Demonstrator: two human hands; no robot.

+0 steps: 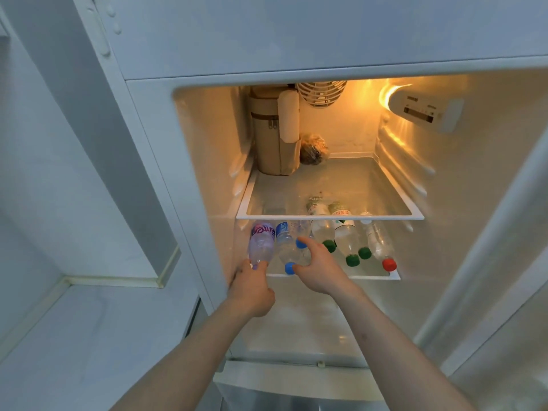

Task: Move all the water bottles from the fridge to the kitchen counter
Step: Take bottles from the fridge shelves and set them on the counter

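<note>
Plastic water bottles lie on their sides on the fridge's lower shelf [332,276], both hands reaching in

Left hand [252,287] has its grip closed around the cap end of the pink-labelled bottle [261,243], at the row's left end; right hand [318,269] is spread over the neck of a blue-capped bottle [289,253], not yet clamped. Green-capped bottles [345,237] and a red-capped bottle [381,246] wait alongside. Risk, as I judge it: pulling one round bottle out could set its touching neighbours rolling off the shelf edge, and a neck-only hold may slip if the plastic is wet
</note>
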